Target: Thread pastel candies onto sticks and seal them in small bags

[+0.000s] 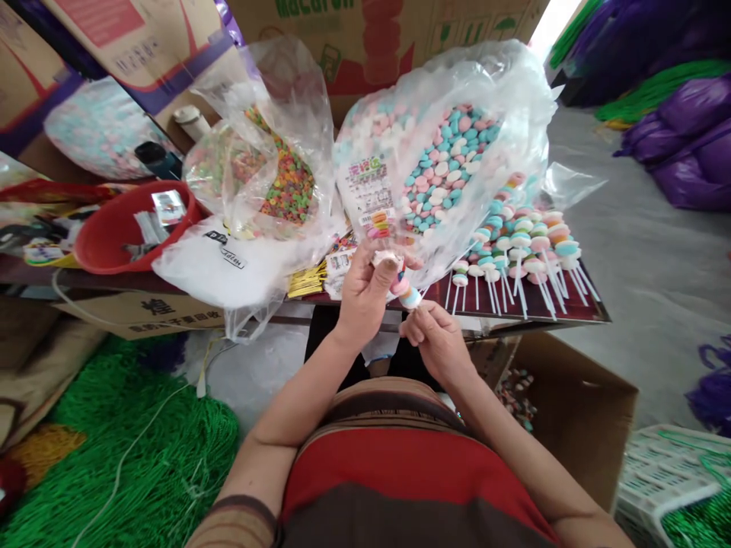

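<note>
My left hand [365,293] is closed round the lower part of a small clear plastic bag [370,183] with colourful print and a barcode. Orange and pink candy pieces show near the bag's lower part. A marshmallow lollipop [410,295], pink, orange, white and blue, lies between my two hands, tilted down to the right. My right hand [437,335] pinches its lower end, where the stick is mostly hidden by my fingers. Just right of my hands, several more marshmallow lollipops [519,243] are piled on the dark red table [591,310], sticks toward me.
Behind my hands stands a large clear bag of pastel marshmallows [451,167]. Left of it are a bag of small colourful candy rings [288,183], white plastic bags [228,266] and a red basin [131,228]. An open cardboard box [582,411] stands below the table's right end.
</note>
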A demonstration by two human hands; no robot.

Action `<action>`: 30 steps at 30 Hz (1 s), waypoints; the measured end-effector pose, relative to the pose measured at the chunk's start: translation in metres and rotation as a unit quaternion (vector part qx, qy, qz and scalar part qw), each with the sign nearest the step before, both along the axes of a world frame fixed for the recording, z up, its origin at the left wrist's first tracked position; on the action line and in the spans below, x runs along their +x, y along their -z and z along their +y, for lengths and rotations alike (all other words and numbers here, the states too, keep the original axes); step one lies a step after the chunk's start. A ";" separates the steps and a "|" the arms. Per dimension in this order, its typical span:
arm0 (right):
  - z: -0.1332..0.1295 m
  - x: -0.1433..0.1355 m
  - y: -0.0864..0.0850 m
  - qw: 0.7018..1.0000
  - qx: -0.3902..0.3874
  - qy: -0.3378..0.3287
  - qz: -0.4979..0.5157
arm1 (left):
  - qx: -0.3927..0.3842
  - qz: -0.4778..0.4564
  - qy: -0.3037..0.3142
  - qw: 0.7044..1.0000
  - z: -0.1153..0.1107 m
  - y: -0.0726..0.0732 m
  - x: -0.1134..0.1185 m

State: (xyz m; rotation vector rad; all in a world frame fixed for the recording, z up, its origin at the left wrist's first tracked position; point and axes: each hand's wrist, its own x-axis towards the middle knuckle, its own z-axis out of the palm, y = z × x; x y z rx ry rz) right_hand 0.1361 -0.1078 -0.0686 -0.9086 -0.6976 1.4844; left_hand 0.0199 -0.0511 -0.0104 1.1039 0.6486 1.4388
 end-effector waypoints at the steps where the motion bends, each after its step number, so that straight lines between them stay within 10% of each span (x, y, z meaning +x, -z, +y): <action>1: -0.001 -0.005 0.000 1.000 -0.003 -0.011 0.014 | -0.005 0.010 -0.003 1.000 -0.003 0.004 0.000; 6: -0.002 -0.015 0.000 0.998 0.004 -0.057 0.031 | -0.016 0.057 0.043 0.997 -0.010 0.012 -0.013; 13: -0.006 -0.005 0.007 0.997 0.009 -0.077 0.001 | -0.002 0.004 0.035 0.999 0.010 -0.022 -0.026; 23: -0.009 -0.008 0.005 0.997 0.010 -0.077 -0.017 | -0.059 0.043 0.024 0.997 -0.027 0.023 -0.007; 30: -0.013 0.004 0.018 0.993 0.037 -0.086 -0.076 | -0.011 -0.037 -0.032 0.999 0.011 -0.022 -0.043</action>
